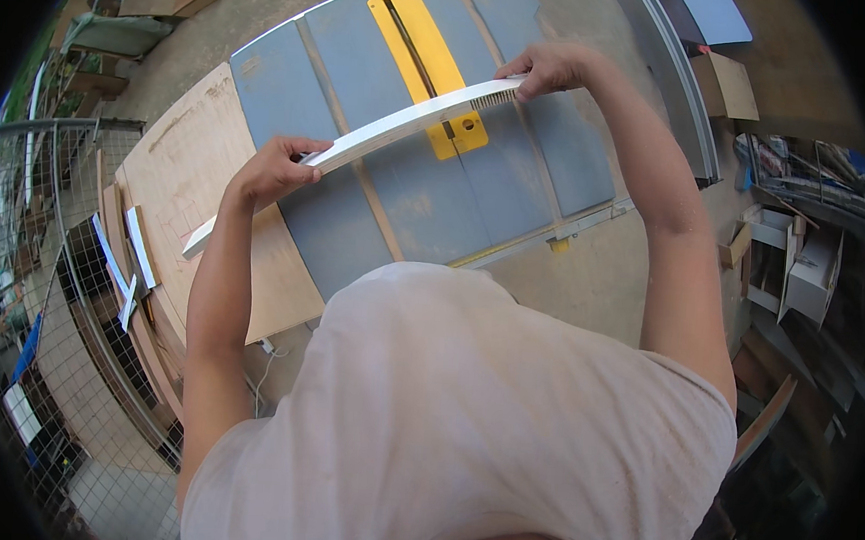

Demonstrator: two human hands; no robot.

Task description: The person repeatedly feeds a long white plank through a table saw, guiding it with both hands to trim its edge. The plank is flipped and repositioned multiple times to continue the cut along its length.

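Observation:
A long white strip [401, 124], perhaps a board or panel edge, stretches across the grey table saw top [411, 205]. Its left end reaches over the plywood side board. My left hand [279, 169] grips the strip left of the middle, thumb on the near side. At the right end my right hand [553, 69] is closed on it, fingers over the far side. A row of dark slots or teeth shows on the strip just beside that hand. Under the strip lies the yellow throat plate [420, 49] with its dark slot; whether a blade stands in it I cannot tell.
A plywood sheet [198, 175] adjoins the saw's left side. Further left are a wire mesh fence [70, 280] and white and brown offcuts [140, 245]. A metal rail [672, 77] stands at the right, with a cardboard-coloured box [731, 87] and white drawer-like boxes [812, 275] beyond.

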